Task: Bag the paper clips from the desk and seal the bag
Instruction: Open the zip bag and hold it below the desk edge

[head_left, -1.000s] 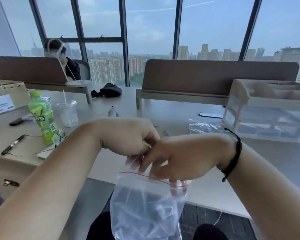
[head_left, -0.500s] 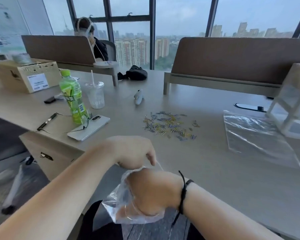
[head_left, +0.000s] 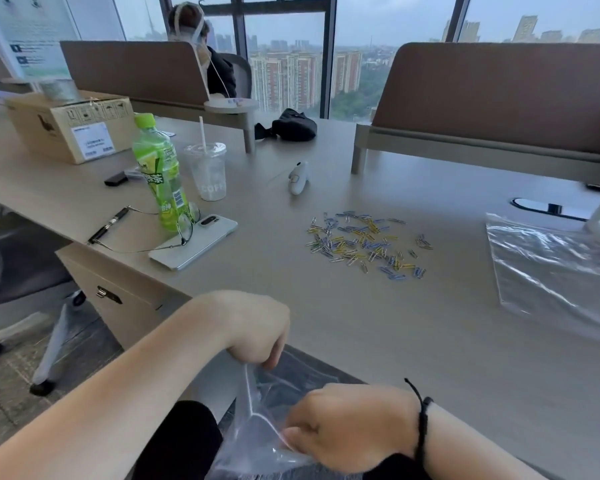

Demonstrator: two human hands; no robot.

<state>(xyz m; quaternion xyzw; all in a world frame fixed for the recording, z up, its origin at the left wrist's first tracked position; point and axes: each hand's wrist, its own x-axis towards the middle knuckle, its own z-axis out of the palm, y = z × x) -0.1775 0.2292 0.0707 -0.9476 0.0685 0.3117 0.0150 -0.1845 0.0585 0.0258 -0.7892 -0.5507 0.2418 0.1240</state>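
Observation:
A scatter of several blue, yellow and silver paper clips [head_left: 366, 242] lies on the beige desk [head_left: 378, 327], well beyond my hands. I hold a clear zip bag [head_left: 267, 420] below the desk's front edge, over my lap. My left hand [head_left: 257, 330] pinches the bag's upper rim. My right hand [head_left: 350, 424], with a black cord on its wrist, grips the rim lower down and to the right, so the mouth is pulled apart. I see nothing inside the bag.
More clear bags [head_left: 551, 268] lie flat at the right. Left of the clips stand a green bottle [head_left: 160, 174], a plastic cup [head_left: 207, 171], a phone [head_left: 194, 245] with glasses, a pen [head_left: 108, 225] and a cardboard box [head_left: 70, 126]. A white gadget [head_left: 298, 178] lies behind the clips.
The view has tilted down, bringing the clips into sight. My right hand came out of the bag's mouth and now grips its rim; both hands dropped toward my lap.

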